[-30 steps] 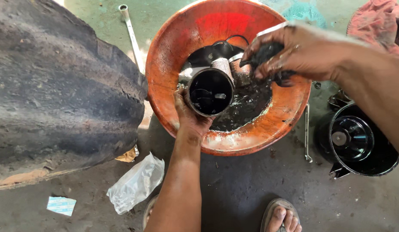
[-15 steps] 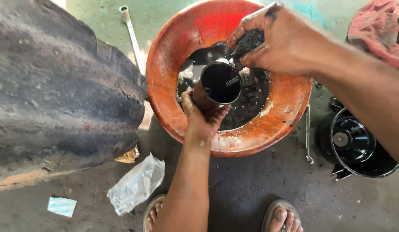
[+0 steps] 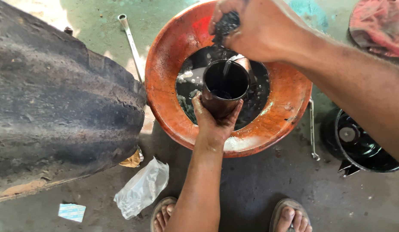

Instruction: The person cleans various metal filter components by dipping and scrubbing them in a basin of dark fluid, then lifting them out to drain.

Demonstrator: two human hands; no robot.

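Observation:
My left hand (image 3: 214, 122) grips a dark metal cylinder (image 3: 223, 88) from below, its open end tilted up toward me, over an orange basin (image 3: 165, 73) that holds black oily liquid. My right hand (image 3: 255, 28) is above the cylinder, squeezed around a black soaked rag (image 3: 226, 23). A thin stream of liquid runs from the rag into the cylinder's mouth.
A large worn tyre (image 3: 57, 107) fills the left side. A metal rod (image 3: 130, 43) lies behind the basin, a thin tool (image 3: 312, 129) to its right. A black round machine part (image 3: 358, 144) sits at right, a pink cloth (image 3: 375, 25) top right, a plastic bag (image 3: 141, 189) by my sandalled feet.
The cylinder has been tipped from sideways to mouth-up. My right hand has risen above it with the rag, and liquid now drips in.

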